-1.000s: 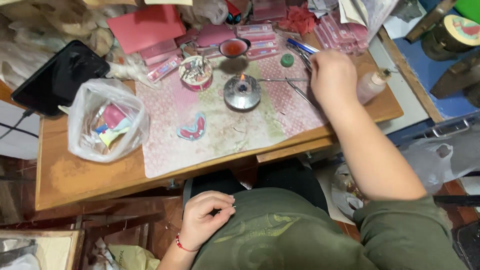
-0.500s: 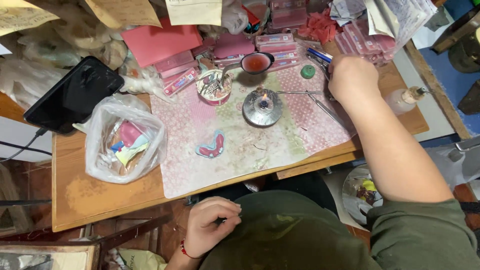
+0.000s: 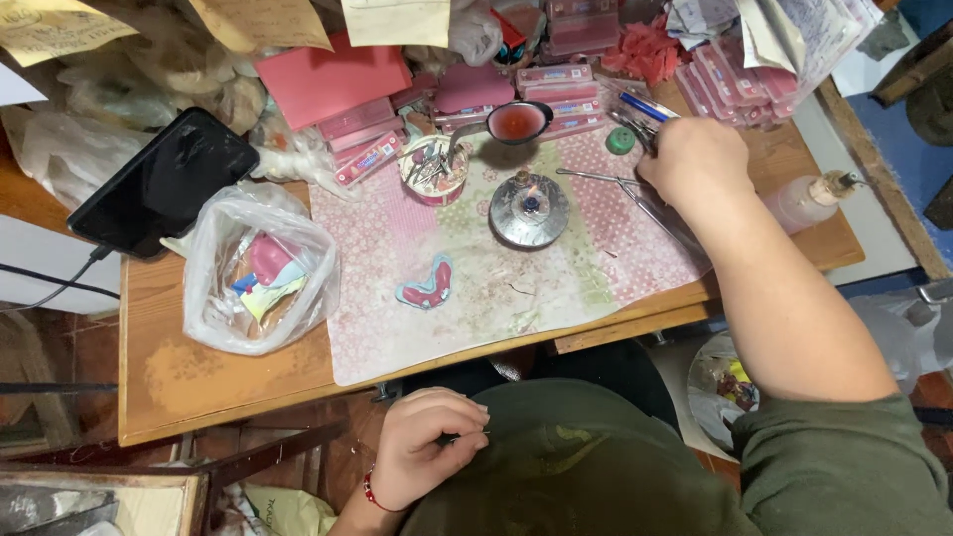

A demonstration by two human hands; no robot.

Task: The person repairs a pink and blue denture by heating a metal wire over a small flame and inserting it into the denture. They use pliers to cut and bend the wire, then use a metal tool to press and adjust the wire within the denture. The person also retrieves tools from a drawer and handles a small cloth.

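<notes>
Right hand's grip [image 3: 692, 159] pinches metal tools [image 3: 635, 199] near the table's far edge [image 3: 824, 253].

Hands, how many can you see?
2. The right hand reaches over the table among metal tools beside the small burner. The left hand rests in the lap below the table edge. No other person's hands show.

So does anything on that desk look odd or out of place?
Yes: a small burner shows a lit flame in the middle of the patterned mat, close to a plastic bag and paper notes. The right hand reaches among metal tools beside it.
</notes>
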